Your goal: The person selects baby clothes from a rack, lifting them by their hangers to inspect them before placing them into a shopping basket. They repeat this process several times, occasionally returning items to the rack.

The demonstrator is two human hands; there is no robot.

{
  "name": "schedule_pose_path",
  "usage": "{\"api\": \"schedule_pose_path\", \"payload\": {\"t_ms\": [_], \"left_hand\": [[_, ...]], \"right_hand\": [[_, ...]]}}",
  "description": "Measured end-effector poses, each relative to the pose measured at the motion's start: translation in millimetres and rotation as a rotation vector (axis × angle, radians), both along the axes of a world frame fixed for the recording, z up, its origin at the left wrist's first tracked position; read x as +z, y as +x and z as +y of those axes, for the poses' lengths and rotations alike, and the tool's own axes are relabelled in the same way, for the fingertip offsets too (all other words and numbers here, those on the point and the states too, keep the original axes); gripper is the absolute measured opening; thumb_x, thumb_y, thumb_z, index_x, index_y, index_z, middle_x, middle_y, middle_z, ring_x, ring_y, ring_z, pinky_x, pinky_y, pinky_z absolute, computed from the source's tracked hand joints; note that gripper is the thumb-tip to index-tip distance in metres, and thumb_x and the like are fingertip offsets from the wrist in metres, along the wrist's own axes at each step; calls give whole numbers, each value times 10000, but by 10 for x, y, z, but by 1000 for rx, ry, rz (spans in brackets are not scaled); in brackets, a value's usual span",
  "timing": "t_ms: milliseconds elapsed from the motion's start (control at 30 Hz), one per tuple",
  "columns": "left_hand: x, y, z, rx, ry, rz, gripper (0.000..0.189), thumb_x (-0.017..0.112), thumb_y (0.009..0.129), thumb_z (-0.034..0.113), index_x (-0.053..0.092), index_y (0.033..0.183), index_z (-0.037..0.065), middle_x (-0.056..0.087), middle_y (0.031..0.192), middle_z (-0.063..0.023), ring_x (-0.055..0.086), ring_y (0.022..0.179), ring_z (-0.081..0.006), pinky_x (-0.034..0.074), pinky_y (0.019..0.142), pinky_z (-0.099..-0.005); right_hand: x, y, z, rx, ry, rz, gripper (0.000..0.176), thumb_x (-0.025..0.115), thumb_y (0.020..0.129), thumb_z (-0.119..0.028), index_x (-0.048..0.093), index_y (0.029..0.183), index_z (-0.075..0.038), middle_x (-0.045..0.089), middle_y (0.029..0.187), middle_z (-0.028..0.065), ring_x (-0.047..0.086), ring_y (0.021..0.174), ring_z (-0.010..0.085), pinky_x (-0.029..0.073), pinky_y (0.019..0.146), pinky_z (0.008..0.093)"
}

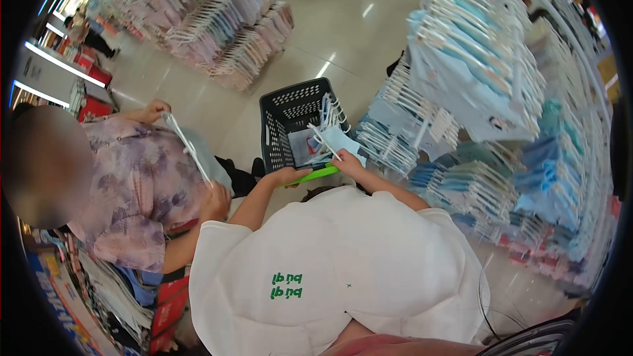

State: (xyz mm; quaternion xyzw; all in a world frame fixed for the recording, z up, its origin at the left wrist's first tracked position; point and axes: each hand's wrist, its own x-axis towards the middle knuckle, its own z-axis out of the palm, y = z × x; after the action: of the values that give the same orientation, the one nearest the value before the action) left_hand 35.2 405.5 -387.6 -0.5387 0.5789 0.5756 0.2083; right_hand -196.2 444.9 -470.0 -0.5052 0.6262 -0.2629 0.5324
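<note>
A black shopping basket (277,101) with perforated walls is in front of me. My left hand (291,175) is closed on its bright green handle (322,173), at the near rim. Over the basket's near right side, my right hand (347,163) grips a white hanger (328,143) that carries a light blue garment (344,141). Inside the basket lie a grey-blue garment (302,146) and several white hangers (333,111). My fingertips are small in view, and part of the handle is hidden by the hands.
Racks of light blue clothes (461,72) stand close on my right. Pastel clothes racks (231,33) are ahead to the left. Beside me on the left, a person in a floral top (125,178) holds a pale garment on a hanger (191,148). Shiny floor tiles (343,39) lie between.
</note>
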Motion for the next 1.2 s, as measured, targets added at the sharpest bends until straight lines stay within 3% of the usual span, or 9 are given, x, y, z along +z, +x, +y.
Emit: {"api": "schedule_pose_path", "payload": {"t_ms": [467,533,800,933,1000,1033,1067,1133,1200], "left_hand": [[-14,-19,1059,-59,65,88,702,415,748,700,569,605,30,528,597,-71,486,534,-161,380,495,-292],[-12,-44,1164,-39,103,74,696,416,752,694,567,608,29,522,582,-68,479,522,-164,377,486,-293],[-106,-24,1558,-57,178,126,668,392,795,656,554,601,37,498,547,-54,460,507,-154,362,493,-270],[-83,-71,1640,-10,240,73,636,404,813,622,578,678,26,544,619,-70,477,529,-164,378,517,-266],[-202,-34,1638,117,374,216,639,402,810,629,585,707,25,576,663,-83,512,547,-165,402,527,-255],[176,-170,1673,150,419,222,632,410,810,624,589,704,27,588,668,-89,537,559,-163,422,531,-247],[172,-211,1654,156,419,218,632,410,810,624,589,704,27,588,668,-89,537,559,-163,422,531,-247],[137,-225,1617,31,477,129,604,433,816,597,592,705,26,584,659,-91,540,551,-160,432,528,-259],[-160,-138,1671,91,518,203,581,475,806,578,596,694,21,590,644,-93,533,519,-175,438,507,-292]], "right_hand": [[-39,-24,1153,-146,-20,-19,276,677,696,-263,553,838,-63,605,735,74,582,678,197,449,613,317],[21,-40,1284,-112,-39,-85,197,647,720,-182,530,817,-58,583,685,34,536,611,119,416,549,276],[288,-31,1758,-173,-79,41,231,639,717,-231,556,840,-54,601,714,73,577,649,196,439,593,316],[209,-30,1894,-252,-156,-7,219,632,719,-234,580,847,-65,614,738,74,590,682,202,450,621,319],[334,-38,1921,-156,-145,96,218,635,716,-245,606,854,-78,628,775,80,601,720,213,459,649,324],[399,-56,1928,-139,-150,133,223,646,709,-258,633,850,-86,632,794,84,605,743,222,462,660,327],[457,-79,1945,-134,-149,128,223,646,709,-258,633,850,-86,632,794,84,605,743,222,462,660,327],[598,-139,2030,-146,-195,104,231,649,710,-266,658,858,-89,630,793,87,602,752,238,463,665,331],[654,-226,2142,-142,-265,113,239,654,717,-257,658,879,-82,622,780,81,594,725,216,455,646,317]]}}
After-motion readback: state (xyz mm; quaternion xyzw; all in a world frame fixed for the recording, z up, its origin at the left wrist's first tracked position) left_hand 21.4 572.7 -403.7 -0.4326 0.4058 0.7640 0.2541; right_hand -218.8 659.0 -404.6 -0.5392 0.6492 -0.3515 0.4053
